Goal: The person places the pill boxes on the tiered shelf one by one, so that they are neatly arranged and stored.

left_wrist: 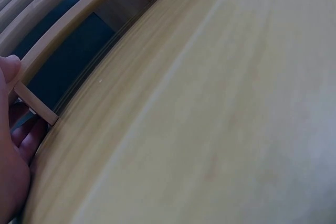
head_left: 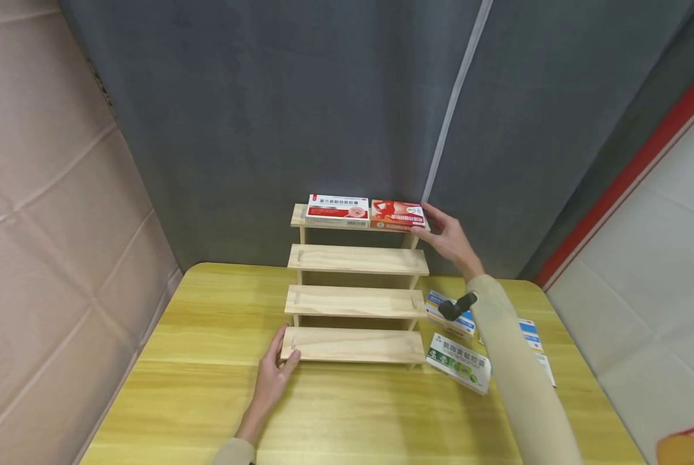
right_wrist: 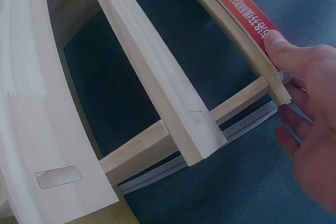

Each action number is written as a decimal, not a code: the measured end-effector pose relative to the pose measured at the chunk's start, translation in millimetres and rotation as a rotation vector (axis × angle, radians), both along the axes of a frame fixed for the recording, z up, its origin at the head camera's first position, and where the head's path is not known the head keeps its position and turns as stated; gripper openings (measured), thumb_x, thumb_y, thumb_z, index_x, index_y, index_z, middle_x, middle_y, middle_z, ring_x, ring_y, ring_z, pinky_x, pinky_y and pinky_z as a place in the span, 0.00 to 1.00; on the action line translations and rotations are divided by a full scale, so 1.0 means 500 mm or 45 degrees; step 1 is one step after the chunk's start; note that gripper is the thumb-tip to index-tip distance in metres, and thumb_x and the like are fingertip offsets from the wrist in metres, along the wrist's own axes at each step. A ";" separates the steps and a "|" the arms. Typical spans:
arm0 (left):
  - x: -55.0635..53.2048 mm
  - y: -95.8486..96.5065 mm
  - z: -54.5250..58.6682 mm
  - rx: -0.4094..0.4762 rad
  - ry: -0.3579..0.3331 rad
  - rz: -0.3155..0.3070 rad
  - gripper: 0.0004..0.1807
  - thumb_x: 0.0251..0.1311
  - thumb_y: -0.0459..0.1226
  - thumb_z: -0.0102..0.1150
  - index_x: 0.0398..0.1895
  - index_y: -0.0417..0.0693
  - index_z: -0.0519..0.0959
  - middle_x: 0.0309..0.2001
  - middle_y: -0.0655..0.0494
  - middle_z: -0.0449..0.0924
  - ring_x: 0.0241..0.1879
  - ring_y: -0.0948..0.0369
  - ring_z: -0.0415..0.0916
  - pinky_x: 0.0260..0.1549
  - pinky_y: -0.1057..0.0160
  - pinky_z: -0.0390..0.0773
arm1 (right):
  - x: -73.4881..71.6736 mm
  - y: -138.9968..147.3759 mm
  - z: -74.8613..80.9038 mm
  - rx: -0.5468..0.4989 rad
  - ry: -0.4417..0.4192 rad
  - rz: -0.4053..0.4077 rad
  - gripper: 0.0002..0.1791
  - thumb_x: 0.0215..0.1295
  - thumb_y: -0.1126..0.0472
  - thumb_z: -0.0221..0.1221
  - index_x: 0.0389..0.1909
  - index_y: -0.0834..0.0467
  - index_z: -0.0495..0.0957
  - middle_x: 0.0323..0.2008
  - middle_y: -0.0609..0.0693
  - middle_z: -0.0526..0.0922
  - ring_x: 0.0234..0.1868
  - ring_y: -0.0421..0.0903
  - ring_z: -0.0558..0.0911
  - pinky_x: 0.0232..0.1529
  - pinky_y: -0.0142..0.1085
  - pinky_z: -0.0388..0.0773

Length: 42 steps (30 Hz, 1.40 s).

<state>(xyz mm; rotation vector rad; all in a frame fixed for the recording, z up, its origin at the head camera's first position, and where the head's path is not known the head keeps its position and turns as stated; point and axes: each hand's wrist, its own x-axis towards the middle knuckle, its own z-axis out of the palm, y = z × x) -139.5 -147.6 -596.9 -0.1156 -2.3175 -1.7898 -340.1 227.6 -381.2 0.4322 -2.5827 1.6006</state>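
A stepped wooden rack (head_left: 355, 301) stands on the table. Its lowest step is gripped at the left end by my left hand (head_left: 271, 378), the thumb on top and the fingers around the side. In the left wrist view that thumb (left_wrist: 9, 67) lies on the step's edge. On the top step, at the right end, lies a red medicine box (head_left: 398, 215); my right hand (head_left: 448, 239) holds its right end between thumb and fingers. The right wrist view shows the thumb (right_wrist: 281, 45) against the box's front; the fingertips behind are partly hidden. Left of it lies a white-and-red medicine box (head_left: 337, 210).
Right of the rack, a green-and-white medicine box (head_left: 458, 361) and a blue-and-white medicine box (head_left: 451, 314) lie on the table (head_left: 219, 387). More boxes (head_left: 530, 334) are partly hidden by the right sleeve. A dark curtain (head_left: 265, 129) hangs behind the rack.
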 end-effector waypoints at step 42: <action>0.008 0.006 0.008 0.000 -0.016 0.008 0.36 0.73 0.39 0.57 0.79 0.44 0.55 0.79 0.40 0.53 0.76 0.35 0.52 0.71 0.39 0.62 | 0.073 0.137 -0.011 0.033 -0.115 -0.078 0.45 0.69 0.50 0.65 0.79 0.61 0.55 0.77 0.61 0.62 0.76 0.61 0.64 0.75 0.56 0.64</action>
